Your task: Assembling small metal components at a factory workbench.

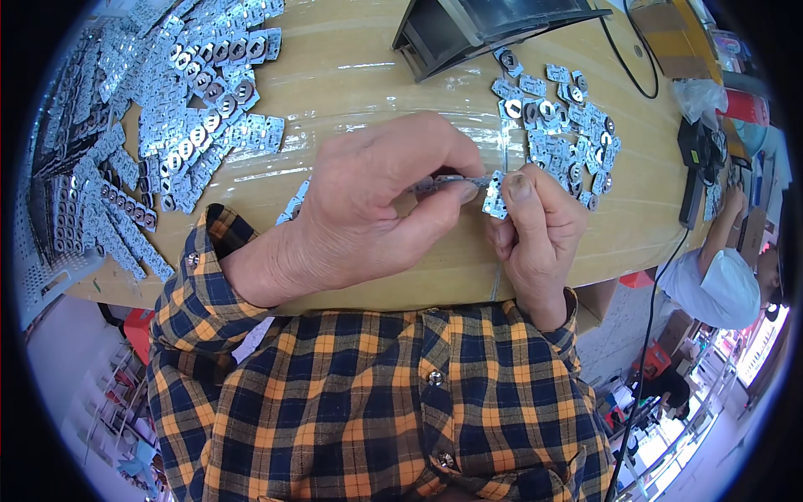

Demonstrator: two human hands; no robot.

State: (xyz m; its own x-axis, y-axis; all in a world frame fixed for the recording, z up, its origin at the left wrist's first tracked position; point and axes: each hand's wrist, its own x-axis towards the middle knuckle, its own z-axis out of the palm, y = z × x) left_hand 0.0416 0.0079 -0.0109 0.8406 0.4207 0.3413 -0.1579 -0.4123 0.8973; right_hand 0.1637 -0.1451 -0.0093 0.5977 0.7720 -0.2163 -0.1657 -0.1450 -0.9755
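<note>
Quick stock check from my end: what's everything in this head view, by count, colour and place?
Left boards: many, silvery-blue, heaped left
Right boards: many, silvery-blue, clustered right of centre
Held strip: at least one, silvery, left grip
Held board: one, pale blue, right grip; whether joined to the strip, unclear
Bin: one, black, top centre
Table: one, tan, centre
Perforated basket: one, white, left
Plastic bag: one, clear, right
Cables: at least two, black, right
Co-worker: at least one, pale top, right
Plaid shirt: one, orange-navy, bottom
Grips: two, bare, centre
</note>
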